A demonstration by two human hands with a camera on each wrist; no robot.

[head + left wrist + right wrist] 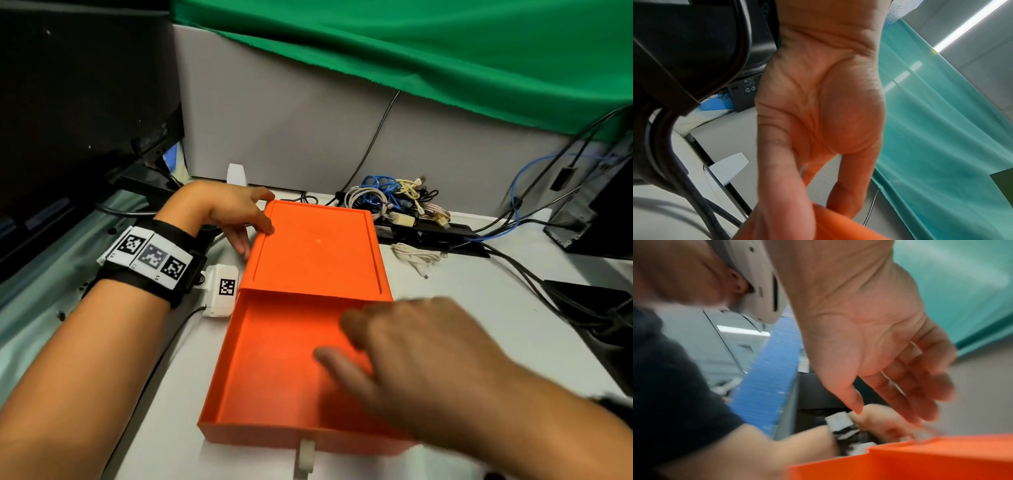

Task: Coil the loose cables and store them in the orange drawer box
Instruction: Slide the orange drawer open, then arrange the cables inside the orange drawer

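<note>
Centre frame, orange drawer box [318, 253] stands open. My left hand [226, 209] braces it, fingers flat; right hand [421, 359] hovers loose, empty. Cables [387, 198] tangled upper right; hasty pull may drag whole pile.

Open orange drawer box [318, 260], cables [387, 195] behind

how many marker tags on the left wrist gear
4: three in a row on the wrist band, one on the white block beside it; others may be hidden.
</note>
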